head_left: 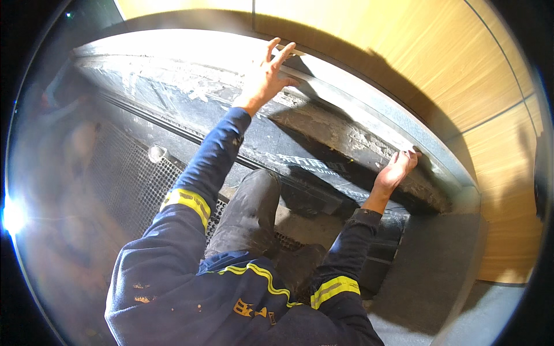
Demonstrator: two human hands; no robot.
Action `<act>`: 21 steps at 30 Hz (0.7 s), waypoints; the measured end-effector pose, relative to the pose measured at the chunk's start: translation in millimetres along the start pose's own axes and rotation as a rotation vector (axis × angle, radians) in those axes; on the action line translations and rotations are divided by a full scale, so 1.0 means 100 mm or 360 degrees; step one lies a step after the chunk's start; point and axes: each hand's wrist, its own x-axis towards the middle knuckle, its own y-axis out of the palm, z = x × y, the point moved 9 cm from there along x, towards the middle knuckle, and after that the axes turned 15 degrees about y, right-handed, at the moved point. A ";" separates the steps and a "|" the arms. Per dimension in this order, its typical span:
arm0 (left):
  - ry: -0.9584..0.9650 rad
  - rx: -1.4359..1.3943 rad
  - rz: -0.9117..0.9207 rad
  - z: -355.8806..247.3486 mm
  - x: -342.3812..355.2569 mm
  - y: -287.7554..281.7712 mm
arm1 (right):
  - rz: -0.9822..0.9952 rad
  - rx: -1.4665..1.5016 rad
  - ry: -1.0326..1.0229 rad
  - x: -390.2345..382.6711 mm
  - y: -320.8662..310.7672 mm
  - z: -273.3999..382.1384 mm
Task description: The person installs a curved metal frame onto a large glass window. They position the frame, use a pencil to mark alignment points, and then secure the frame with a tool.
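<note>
My left hand (pixel 266 78) reaches over a long, dusty ledge (pixel 219 86). Its fingers are stretched and spread, with the tips near a pale grey strip (pixel 369 92) that runs along the wood-look wall. Farther right, my right hand (pixel 398 170) is against the rough ledge beside that strip, its fingers curled together. Whatever lies under those curled fingers is hidden. Crumbly mortar-like residue (pixel 369 141) covers the ledge top between the hands. Glare washes out the ledge's left end.
Wood-look panels (pixel 381 46) rise behind the ledge. Below its dark front face (pixel 306 150) are my bent knee (pixel 248 202) and a perforated dark mat (pixel 127 167) with a small pale, cup-like object (pixel 156 153). A grey block (pixel 438 254) stands at right. Bright light (pixel 12 218) glares at far left.
</note>
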 end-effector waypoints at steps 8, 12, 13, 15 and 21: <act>-0.0101 0.0187 0.0104 0.16 -0.05 -0.05 | 0.0036 -0.1721 -0.0889 -0.47 1.53 0.70; -0.0036 0.0097 -0.0064 0.09 -0.02 -0.16 | 0.0605 -0.2497 -0.1140 -0.75 2.83 0.41; -0.0054 0.0072 -0.0034 0.09 -0.03 -0.13 | 0.0709 -0.2626 -0.1108 -0.74 2.96 0.28; -0.0062 0.0061 -0.0055 0.08 -0.03 -0.14 | 0.0745 -0.2749 -0.1182 -0.67 3.15 0.19; -0.0038 -0.0050 -0.0259 0.17 -0.11 -0.29 | 0.0813 -0.2793 -0.1028 -0.69 3.54 0.12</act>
